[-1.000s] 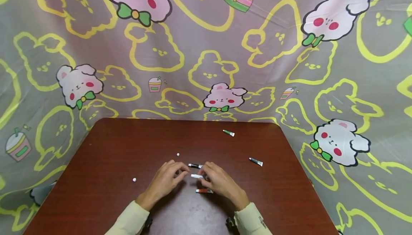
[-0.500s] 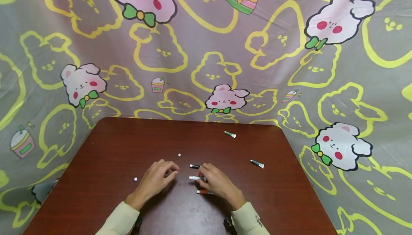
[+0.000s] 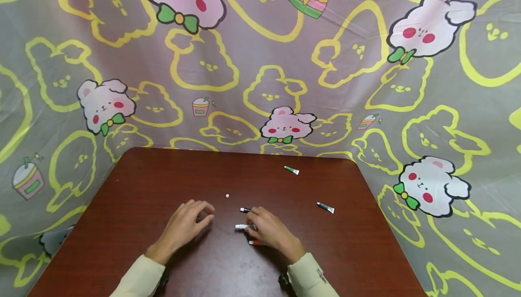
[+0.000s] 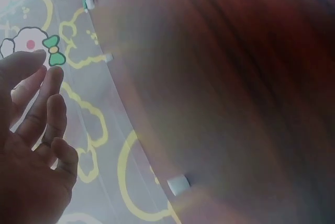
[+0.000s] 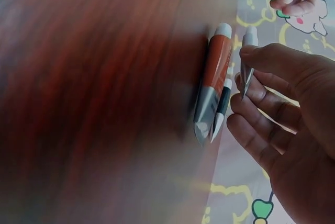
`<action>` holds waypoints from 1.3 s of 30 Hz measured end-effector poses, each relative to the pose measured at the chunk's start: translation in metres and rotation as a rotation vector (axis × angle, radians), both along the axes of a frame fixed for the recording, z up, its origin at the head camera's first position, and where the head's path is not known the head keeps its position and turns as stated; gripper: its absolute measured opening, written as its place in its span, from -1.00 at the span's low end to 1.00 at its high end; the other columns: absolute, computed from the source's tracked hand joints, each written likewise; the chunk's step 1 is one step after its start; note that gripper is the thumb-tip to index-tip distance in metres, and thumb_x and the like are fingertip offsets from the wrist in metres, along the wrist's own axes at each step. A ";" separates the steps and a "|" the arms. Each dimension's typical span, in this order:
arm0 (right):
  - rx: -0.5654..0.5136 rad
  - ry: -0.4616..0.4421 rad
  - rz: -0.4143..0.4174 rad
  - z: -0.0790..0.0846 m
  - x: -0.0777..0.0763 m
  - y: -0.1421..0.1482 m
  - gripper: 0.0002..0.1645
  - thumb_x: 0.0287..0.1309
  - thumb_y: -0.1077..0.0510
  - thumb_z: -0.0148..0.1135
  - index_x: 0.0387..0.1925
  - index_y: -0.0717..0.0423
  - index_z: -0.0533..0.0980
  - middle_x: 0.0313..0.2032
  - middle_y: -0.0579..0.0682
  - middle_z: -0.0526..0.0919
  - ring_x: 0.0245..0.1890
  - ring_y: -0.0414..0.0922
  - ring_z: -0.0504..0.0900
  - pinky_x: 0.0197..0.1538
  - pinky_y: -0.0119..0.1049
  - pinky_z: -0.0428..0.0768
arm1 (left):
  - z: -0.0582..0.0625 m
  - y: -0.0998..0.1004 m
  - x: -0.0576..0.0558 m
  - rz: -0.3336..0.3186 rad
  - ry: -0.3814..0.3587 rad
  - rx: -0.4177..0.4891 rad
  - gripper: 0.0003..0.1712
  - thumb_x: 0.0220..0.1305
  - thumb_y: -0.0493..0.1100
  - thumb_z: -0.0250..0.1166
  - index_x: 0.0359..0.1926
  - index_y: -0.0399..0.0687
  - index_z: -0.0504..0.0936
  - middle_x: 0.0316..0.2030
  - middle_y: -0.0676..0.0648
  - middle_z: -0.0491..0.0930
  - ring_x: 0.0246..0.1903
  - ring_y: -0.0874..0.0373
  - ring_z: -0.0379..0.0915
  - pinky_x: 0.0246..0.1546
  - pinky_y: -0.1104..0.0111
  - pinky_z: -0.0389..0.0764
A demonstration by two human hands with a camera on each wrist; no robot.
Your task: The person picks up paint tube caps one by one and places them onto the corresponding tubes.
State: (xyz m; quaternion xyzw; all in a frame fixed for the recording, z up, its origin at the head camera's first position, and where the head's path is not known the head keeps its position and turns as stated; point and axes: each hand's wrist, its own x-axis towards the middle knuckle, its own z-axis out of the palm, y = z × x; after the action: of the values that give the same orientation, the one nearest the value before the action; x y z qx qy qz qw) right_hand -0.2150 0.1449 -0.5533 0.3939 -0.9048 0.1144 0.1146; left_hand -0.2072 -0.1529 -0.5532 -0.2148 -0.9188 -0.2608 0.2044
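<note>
My right hand [image 3: 273, 233] pinches a small white paint tube [image 3: 241, 227] between thumb and fingers, its capped end pointing left. In the right wrist view, the thumb lies across this tube's body. An orange paint tube [image 5: 216, 62] and a black paint tube [image 5: 225, 98] lie on the table on either side of it. My left hand [image 3: 183, 224] hovers apart to the left, holding nothing, its fingers loosely bent. The left wrist view shows a small white cap [image 4: 179, 185] on the table and a smaller white piece [image 4: 109, 57] farther off.
Farther back on the brown table [image 3: 171, 170] are a green paint tube [image 3: 291, 170] and a dark grey-green paint tube [image 3: 325, 207] at right. A white cap [image 3: 227, 195] sits near the middle. Patterned cloth [image 3: 228, 53] hangs behind and beside the table.
My left hand has moved left, away from the tubes, and now covers the left cap in the head view. The right hand has shifted slightly left with the white tube.
</note>
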 end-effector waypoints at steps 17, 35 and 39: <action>0.048 -0.028 -0.010 -0.001 -0.004 -0.007 -0.87 0.34 0.05 0.53 -0.22 -0.07 0.68 -0.20 -0.16 0.66 -0.16 -0.18 0.62 -0.02 -0.31 0.66 | 0.004 -0.042 0.000 0.067 -0.128 0.015 -0.65 0.30 -0.10 0.59 0.06 0.00 0.77 -0.03 -0.04 0.80 0.05 -0.10 0.68 0.12 -0.14 0.61; 0.072 -0.036 0.009 -0.004 -0.005 -0.016 -0.87 0.33 0.03 0.54 -0.21 -0.10 0.69 -0.19 -0.17 0.67 -0.16 -0.16 0.64 -0.03 -0.29 0.65 | 0.006 -0.090 0.006 0.193 -0.271 -0.019 -0.60 0.38 0.00 0.55 0.15 0.00 0.74 0.10 -0.16 0.74 0.14 -0.24 0.61 0.13 -0.28 0.53; 0.063 -0.037 0.011 -0.004 -0.005 -0.018 -0.85 0.31 0.03 0.56 -0.22 -0.10 0.68 -0.20 -0.17 0.67 -0.17 -0.16 0.63 -0.05 -0.32 0.64 | 0.005 -0.097 0.007 0.196 -0.267 -0.028 -0.60 0.39 0.01 0.54 0.15 -0.01 0.74 0.09 -0.18 0.74 0.10 -0.23 0.61 0.11 -0.27 0.53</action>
State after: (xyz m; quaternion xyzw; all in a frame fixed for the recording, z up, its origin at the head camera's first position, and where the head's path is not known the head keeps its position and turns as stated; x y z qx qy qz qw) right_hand -0.2204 0.1272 -0.5578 0.4001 -0.9077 0.0937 0.0850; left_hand -0.2003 -0.2503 -0.5477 -0.0902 -0.9578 -0.2531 0.1018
